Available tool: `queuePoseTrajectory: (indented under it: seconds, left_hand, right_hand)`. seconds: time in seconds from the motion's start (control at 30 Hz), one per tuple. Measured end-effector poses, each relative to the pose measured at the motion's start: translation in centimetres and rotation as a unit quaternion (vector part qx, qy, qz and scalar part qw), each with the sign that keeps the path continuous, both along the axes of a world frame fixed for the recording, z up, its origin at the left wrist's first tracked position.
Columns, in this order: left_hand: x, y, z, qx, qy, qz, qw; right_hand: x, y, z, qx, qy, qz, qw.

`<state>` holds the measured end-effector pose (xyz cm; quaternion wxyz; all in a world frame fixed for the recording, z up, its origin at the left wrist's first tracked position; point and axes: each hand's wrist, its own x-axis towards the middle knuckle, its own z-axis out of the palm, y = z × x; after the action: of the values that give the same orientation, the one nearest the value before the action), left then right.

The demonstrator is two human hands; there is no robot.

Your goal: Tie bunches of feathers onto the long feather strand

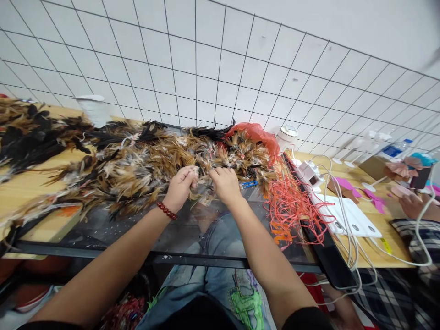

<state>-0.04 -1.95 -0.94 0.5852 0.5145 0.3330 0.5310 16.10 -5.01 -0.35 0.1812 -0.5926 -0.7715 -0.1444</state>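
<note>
A wide heap of brown, black and whitish feathers (137,160) lies across the table in front of me. My left hand (182,184), with a red bead bracelet (166,210) at the wrist, is closed in a pinch at the heap's near edge. A small pale bit shows at its fingertips, too small to name. Just right of it, my right hand (225,183) has its fingers curled down and pressed together, hiding whatever they grip. Close beside the right hand lies a small blue tool (248,184).
Tangled red string (288,206) and a red plastic bag (256,135) lie on the right. Beyond are a lidded cup (287,135), a white board (350,215), loose white cables (343,201) and a co-worker's hand (414,206). A wire grid (195,68) stands behind the table.
</note>
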Motion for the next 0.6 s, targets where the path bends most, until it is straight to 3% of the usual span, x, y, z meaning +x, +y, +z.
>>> queuePoseTrajectory:
  seconds: [0.1,0.17,0.23,0.3,0.37,0.43,0.53,0.6]
  left_hand:
    - [0.1,0.0,-0.4,-0.013,0.039,-0.036,0.998]
    - [0.1,-0.1,-0.4,-0.030,0.018,-0.043,0.998]
    - [0.1,-0.1,-0.3,-0.041,-0.011,-0.037,0.998]
    - [0.1,-0.1,-0.1,-0.043,-0.025,-0.029,0.998]
    - [0.1,-0.1,0.0,-0.036,-0.030,-0.021,0.999]
    - [0.1,-0.2,0.1,-0.029,-0.026,-0.016,0.999]
    - [0.2,-0.2,-0.1,-0.021,-0.014,-0.017,1.000]
    - [0.3,-0.2,-0.3,-0.018,0.003,-0.029,0.999]
  right_hand:
    - [-0.3,0.0,-0.1,0.022,0.079,0.058,0.995]
    - [-0.3,0.6,-0.4,0.032,0.218,0.066,0.973]
    - [-0.3,1.3,-0.9,0.015,0.405,0.051,0.913]
    - [-0.4,1.9,-1.3,-0.047,0.574,0.037,0.817]
    - [-0.7,2.2,-1.4,-0.124,0.680,0.038,0.722]
    - [-1.1,2.1,-1.4,-0.175,0.732,0.052,0.657]
    - [-1.7,1.8,-1.2,-0.190,0.769,0.063,0.607]
    - [-1.8,1.8,-1.1,-0.172,0.775,0.063,0.604]
